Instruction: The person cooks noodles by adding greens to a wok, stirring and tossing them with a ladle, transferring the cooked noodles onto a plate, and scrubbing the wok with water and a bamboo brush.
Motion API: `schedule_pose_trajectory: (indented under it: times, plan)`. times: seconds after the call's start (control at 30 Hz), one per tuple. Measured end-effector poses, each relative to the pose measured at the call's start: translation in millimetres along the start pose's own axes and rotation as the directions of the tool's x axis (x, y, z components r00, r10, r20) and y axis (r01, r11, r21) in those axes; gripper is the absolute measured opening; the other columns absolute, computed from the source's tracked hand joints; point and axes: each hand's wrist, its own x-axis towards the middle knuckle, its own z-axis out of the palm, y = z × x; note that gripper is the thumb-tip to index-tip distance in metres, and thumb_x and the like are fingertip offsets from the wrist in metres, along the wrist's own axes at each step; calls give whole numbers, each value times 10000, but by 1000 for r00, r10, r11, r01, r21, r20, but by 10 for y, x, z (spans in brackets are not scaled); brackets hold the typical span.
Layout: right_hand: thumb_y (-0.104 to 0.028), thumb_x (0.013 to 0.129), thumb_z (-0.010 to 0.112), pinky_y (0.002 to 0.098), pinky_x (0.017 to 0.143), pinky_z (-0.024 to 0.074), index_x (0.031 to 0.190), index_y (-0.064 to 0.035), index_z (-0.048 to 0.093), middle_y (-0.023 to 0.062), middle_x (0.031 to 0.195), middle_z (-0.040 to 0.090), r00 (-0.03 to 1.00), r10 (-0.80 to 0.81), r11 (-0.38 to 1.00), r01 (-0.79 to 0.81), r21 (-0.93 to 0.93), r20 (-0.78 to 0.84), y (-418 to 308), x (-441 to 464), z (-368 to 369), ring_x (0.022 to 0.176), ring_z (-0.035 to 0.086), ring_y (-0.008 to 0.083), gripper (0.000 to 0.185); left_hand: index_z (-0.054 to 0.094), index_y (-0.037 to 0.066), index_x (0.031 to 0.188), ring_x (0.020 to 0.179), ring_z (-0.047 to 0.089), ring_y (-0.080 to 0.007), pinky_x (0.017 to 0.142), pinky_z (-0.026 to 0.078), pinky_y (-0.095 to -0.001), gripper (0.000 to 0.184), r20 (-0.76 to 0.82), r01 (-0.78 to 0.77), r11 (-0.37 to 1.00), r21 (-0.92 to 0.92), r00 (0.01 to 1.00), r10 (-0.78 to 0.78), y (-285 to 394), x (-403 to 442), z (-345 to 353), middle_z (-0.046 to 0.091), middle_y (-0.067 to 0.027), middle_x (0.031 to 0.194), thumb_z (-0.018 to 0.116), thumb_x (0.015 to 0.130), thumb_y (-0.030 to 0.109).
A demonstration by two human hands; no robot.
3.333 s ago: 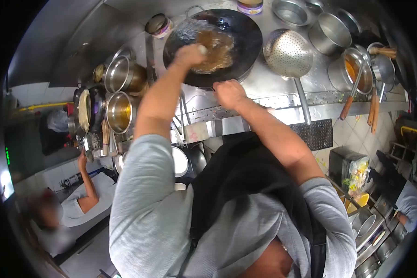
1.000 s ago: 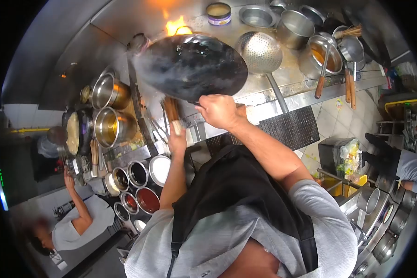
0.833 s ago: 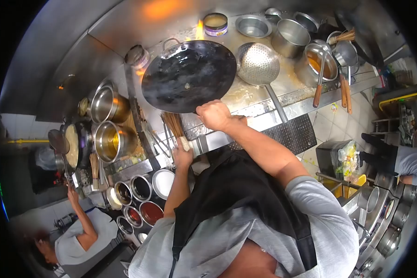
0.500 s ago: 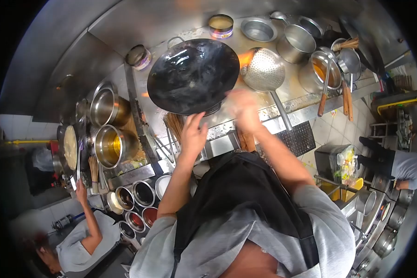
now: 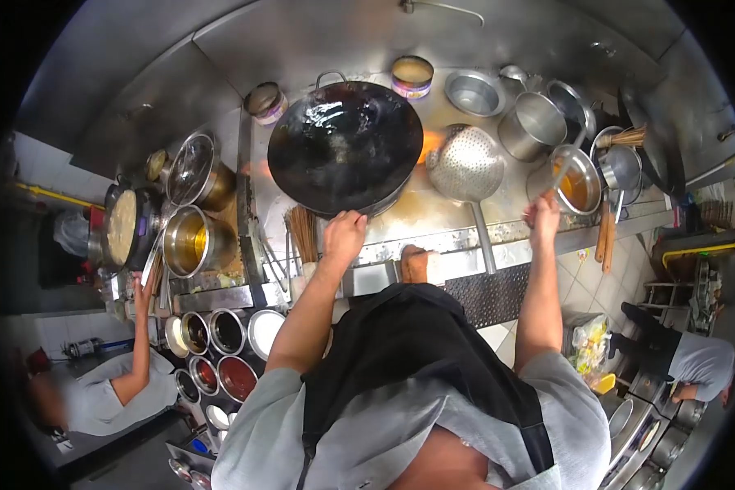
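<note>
A black wok [image 5: 345, 151] sits on the stove, its dark inside shiny and holding no visible food. My left hand [image 5: 345, 237] is at the wok's near rim with the fingers curled against it; the exact grip is partly hidden. Over to the right, my right hand [image 5: 543, 219] is closed around the handle of a ladle [image 5: 563, 170], which is smeared by motion. The ladle reaches into a metal pot [image 5: 598, 186] of orange liquid. Between the hands lies a perforated skimmer [image 5: 465, 163], with its handle pointing towards me.
Flame [image 5: 431, 145] shows beside the wok. A bamboo brush [image 5: 302, 233] stands left of my left hand. Further left are a pot of yellow oil [image 5: 189, 241] and seasoning tubs [image 5: 238, 377]. A co-worker [image 5: 122, 388] works at left; another person [image 5: 698, 363] is at far right.
My right hand has moved right from the wok's near side to the ladle in the orange-liquid pot. My left hand's fingers have curled onto the wok rim. The view has shifted.
</note>
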Motion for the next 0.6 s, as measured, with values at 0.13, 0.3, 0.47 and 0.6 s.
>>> schedule_pose_trajectory:
  times: [0.13,0.3,0.47,0.6]
  plan:
    - [-140,960,560,309,430,459,1024,-56,555,33,700,562,964,-38,995,61,-79,265,-414,708,424,516,545,136,105,738,39,933,881,690,-411,793,549,-504,299,3,66,996,55,998,-66,32,-30,-9,698,-194,917,726,926,338]
    - [-121,975,538,307,385,420,990,-69,533,20,669,534,904,-15,998,40,-48,427,-894,767,1251,466,511,135,54,746,33,950,851,694,-383,765,542,-478,321,-61,140,987,75,989,-135,80,-63,114,708,-171,916,735,927,353]
    - [-129,1000,562,274,399,416,1126,-47,563,0,653,532,864,105,987,-28,-161,492,-701,-467,680,456,496,101,150,757,32,953,860,696,-396,773,544,-494,299,-109,178,983,38,979,-173,133,-59,166,710,-176,922,754,906,327]
    - [-134,1007,559,289,385,423,1286,-35,530,12,647,542,872,49,973,68,-221,487,-589,-434,328,446,517,112,297,762,39,962,872,696,-397,781,544,-490,289,-142,172,981,92,977,-158,190,-31,187,714,-175,939,750,910,323]
